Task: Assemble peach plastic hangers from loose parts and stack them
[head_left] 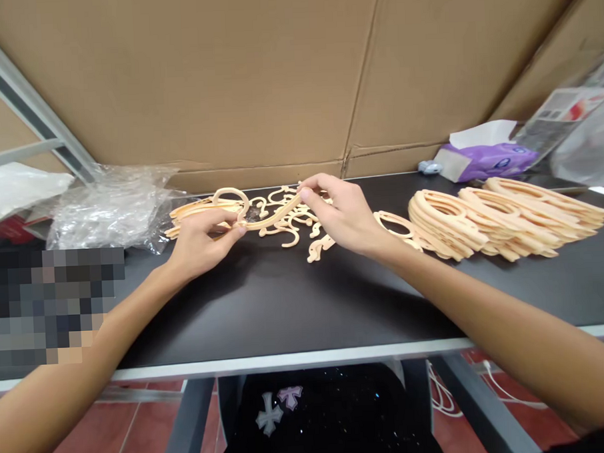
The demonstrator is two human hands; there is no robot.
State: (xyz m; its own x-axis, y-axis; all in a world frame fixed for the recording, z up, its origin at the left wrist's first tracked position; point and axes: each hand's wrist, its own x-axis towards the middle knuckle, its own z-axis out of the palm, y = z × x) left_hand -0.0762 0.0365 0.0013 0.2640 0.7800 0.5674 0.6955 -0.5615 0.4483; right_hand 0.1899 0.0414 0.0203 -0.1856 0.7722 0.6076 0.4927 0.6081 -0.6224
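Observation:
A cream-coloured plastic hanger part [270, 221], with a round loop at its left end, is held between both hands above the table. My left hand [203, 244] pinches it just below the loop. At the other end, the thumb and fingers of my right hand [342, 210] close on the tip of its curved arm. Loose cream hooks [288, 239] lie scattered on the table behind and beneath the part. Partly hidden by my left hand is a small bundle of similar cream pieces [181, 210].
Stacked cream hanger parts with oval openings [447, 223] lie to the right on the black table [295, 300]. Behind them stands a purple tissue pack [489, 159]. Crumpled clear plastic bags [111, 205] sit at the left. Cardboard [225, 76] walls off the back.

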